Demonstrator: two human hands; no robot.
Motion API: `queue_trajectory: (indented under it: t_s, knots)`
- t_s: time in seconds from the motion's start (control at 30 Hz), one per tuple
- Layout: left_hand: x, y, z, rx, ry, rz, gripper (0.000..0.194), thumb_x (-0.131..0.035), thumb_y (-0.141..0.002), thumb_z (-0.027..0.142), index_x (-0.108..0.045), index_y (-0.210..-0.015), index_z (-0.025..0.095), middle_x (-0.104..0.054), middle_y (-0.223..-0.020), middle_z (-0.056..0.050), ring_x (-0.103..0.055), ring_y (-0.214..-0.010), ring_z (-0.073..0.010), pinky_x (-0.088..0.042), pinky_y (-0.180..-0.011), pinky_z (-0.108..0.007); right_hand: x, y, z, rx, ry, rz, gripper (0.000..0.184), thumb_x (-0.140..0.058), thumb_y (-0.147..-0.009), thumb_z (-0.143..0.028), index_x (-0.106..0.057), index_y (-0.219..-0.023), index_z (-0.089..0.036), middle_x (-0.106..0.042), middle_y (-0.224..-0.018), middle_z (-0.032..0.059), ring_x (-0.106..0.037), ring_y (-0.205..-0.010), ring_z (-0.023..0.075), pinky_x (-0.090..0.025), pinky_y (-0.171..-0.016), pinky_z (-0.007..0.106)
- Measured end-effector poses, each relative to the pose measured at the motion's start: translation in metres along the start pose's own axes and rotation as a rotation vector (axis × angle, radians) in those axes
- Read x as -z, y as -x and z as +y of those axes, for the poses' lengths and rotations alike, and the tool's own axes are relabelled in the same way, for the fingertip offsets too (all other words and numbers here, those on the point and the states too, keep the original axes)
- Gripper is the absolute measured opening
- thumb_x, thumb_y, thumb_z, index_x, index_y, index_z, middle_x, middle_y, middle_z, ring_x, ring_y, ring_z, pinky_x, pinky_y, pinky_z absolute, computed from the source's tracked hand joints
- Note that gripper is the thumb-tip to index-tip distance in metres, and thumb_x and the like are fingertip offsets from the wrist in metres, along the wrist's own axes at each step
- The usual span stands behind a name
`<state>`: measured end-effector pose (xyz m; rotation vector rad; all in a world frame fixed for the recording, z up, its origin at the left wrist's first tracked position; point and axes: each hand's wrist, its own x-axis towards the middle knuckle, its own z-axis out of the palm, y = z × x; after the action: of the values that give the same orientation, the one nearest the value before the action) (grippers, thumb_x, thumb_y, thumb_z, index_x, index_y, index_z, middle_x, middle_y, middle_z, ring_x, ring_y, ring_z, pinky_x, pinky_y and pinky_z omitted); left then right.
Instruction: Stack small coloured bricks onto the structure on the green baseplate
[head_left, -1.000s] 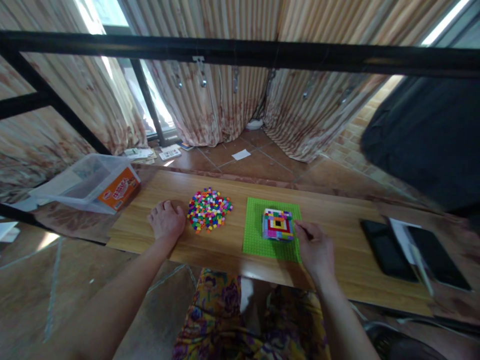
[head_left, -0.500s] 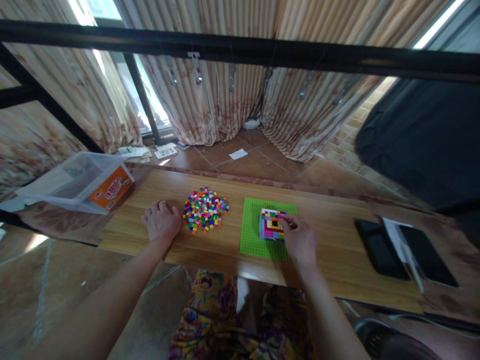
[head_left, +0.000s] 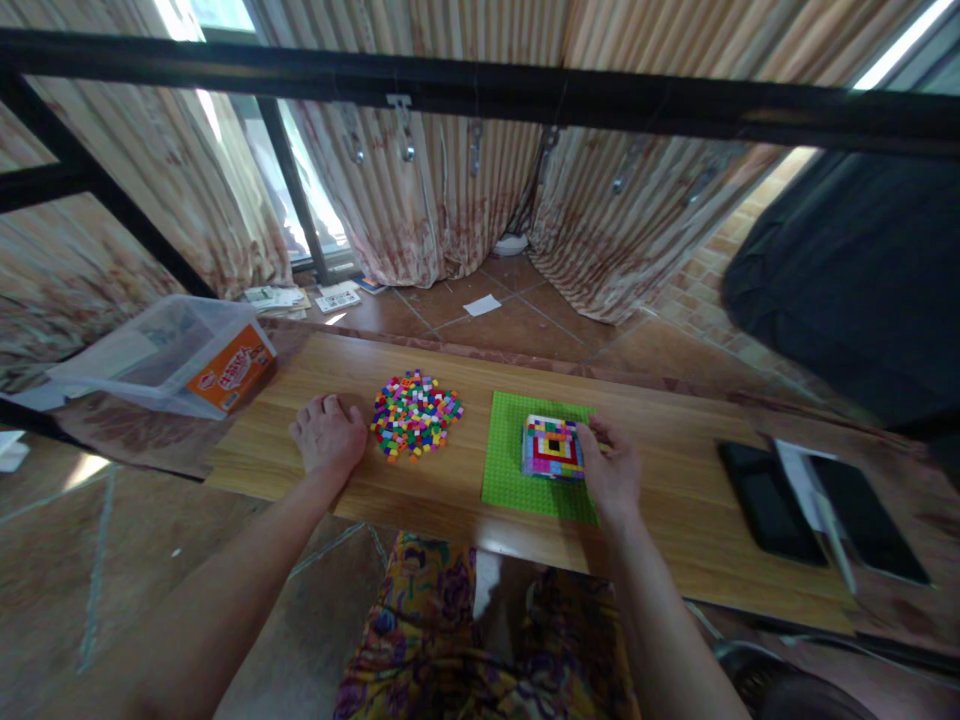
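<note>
My left hand (head_left: pixel 330 435) lies on the wooden table with its fingers loosely spread, holding nothing. Just right of it is a loose pile of small coloured toy bricks (head_left: pixel 416 415). On a green baseplate (head_left: pixel 502 480) stands a built block of bricks (head_left: pixel 553 462), its top patterned in coloured square rings around a black centre. My right hand (head_left: pixel 613 468) is at the block's right edge, thumb and fingers bent together. Whatever is between those fingertips is too small or hidden to make out.
A clear plastic bin (head_left: pixel 161 365) with an orange label stands left of the wooden table (head_left: pixel 442 500). Toward the right end lie a black tablet (head_left: pixel 769 500), a white sheet and pen, and another dark device (head_left: pixel 870 515). A black rail (head_left: pixel 480 95) crosses above.
My right hand has shifted from the block's upper right top to its right edge, uncovering more of the top. My left hand rests as before. The view has moved slightly.
</note>
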<state>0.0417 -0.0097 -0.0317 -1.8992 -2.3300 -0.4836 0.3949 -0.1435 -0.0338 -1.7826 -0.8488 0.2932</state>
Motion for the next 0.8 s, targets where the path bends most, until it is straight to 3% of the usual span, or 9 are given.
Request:
queue_trajectory:
  t_s: [0.2, 0.8]
  knots:
    - [0.000, 0.000, 0.000, -0.003, 0.004, 0.000, 0.045, -0.040, -0.090, 0.036, -0.059, -0.122, 0.010, -0.056, -0.132, -0.021, -0.048, -0.123, -0.0364, -0.037, -0.101, -0.051, -0.008, -0.001, 0.000, -0.067, -0.054, -0.100, 0.053, -0.061, -0.077, -0.056, -0.071, -0.109, -0.015, -0.073, -0.104, 0.0118, -0.067, -0.090, 0.0231, -0.051, -0.086, 0.040]
    - [0.003, 0.000, 0.001, -0.004, -0.023, -0.013, 0.045, -0.039, -0.092, 0.036, -0.058, -0.122, 0.009, -0.056, -0.132, -0.021, -0.048, -0.122, -0.0358, -0.038, -0.101, -0.050, -0.009, 0.003, 0.003, -0.022, -0.026, -0.101, 0.053, -0.057, -0.080, -0.057, -0.071, -0.106, -0.014, -0.074, -0.099, 0.0136, -0.067, -0.086, 0.0242, -0.052, -0.082, 0.040]
